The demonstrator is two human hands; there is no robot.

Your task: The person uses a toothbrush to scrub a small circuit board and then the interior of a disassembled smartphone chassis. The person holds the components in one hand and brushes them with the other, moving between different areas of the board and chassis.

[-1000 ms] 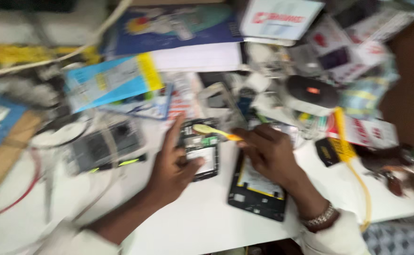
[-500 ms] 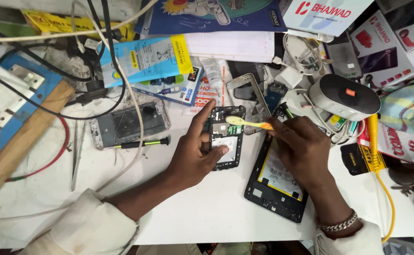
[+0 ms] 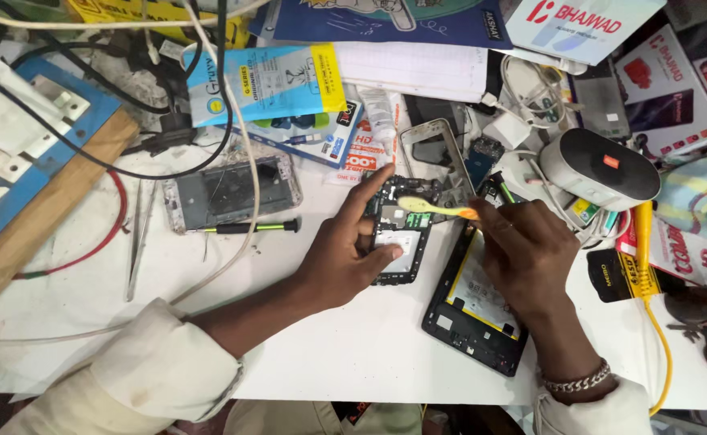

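Nearest the viewer, an opened tablet-like device with its back off is laid on the white table, partly under the right wrist, evidently set aside within reach. Just beyond it, the small opened phone is pinned flat by the left hand — thumb pressed on its lower edge, forefinger stretched along its left side — so that the board, it seems, cannot slide while it is worked on. The right hand is closed around a yellow brush-like tool, whose pale head is brought over the phone's upper part, touching or just above it; which cannot be told. To the left, a green-and-black screwdriver is lain just below a bare phone frame, with tweezers beside them, all near but apart from the hands. A white cable is draped across that frame. Farther back, an empty metal bezel is propped just behind the phone, and a grey oval speaker is crowded in on the right — little free room is left there. At the far edge, packets and boxes are heaped.
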